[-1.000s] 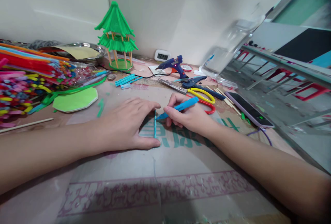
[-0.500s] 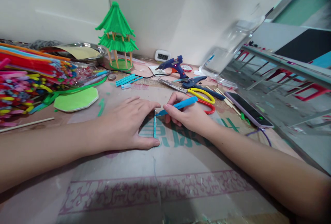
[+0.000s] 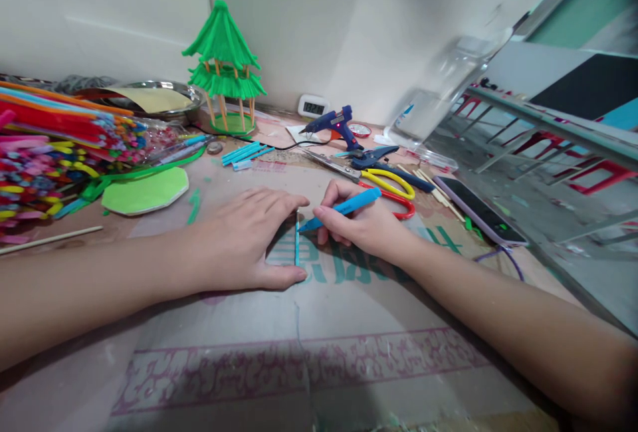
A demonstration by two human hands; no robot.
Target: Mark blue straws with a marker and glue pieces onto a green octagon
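My left hand [image 3: 244,236] lies flat on the cardboard-covered table, fingers spread, with forefinger and thumb pinning the two ends of a thin blue stick [image 3: 297,246]. My right hand [image 3: 361,222] is closed round a blue marker [image 3: 343,208], its tip touching the upper part of that stick. Both forearms reach in from the bottom corners.
A green stick-built pagoda model [image 3: 223,70] stands at the back. Bundled coloured pipe cleaners [image 3: 54,146] fill the left, by a green paper octagon [image 3: 145,191]. Cut blue sticks [image 3: 245,153], a blue glue gun [image 3: 333,125], scissors [image 3: 383,183] and a phone [image 3: 478,209] lie beyond my hands.
The marker tip has shifted slightly along the stick's upper end. My left hand has stayed put.
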